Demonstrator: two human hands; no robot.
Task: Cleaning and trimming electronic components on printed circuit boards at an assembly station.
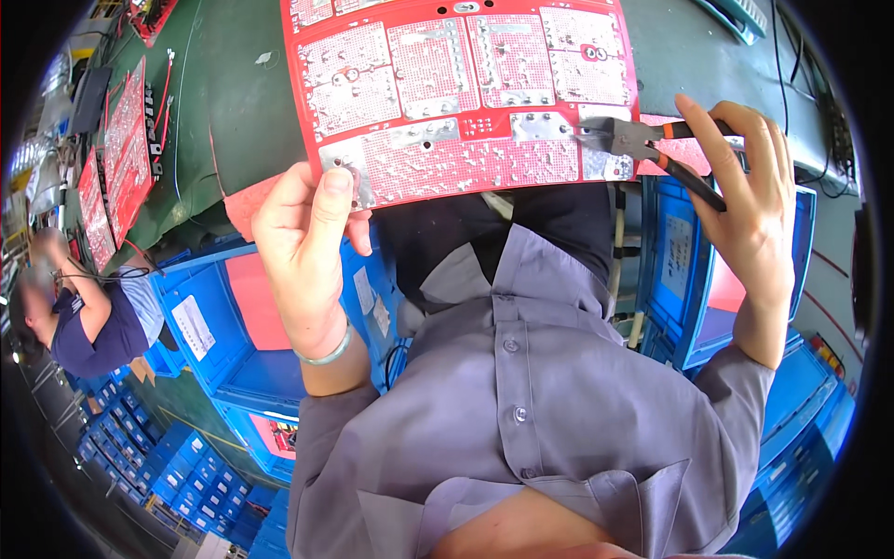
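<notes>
A large red circuit board [438, 126] with silvery solder areas lies at the front edge of the green bench in front of me. My left hand [312, 210] grips its near left corner, thumb on top and fingers beneath the edge. In my right hand [750, 177] is a pair of cutting pliers [638, 140] with black and orange handles. Their jaws are over the board's near right corner, by a bare solder patch; some blur there hides whether they touch it. My right fingers lie around the handles.
Blue plastic bins [219, 321] stand below the bench on both sides of me. More red boards [121, 154] lie on the left of the green bench [242, 102]. At the far left another person [98, 312] works. Dark cables [796, 70] hang over the right side.
</notes>
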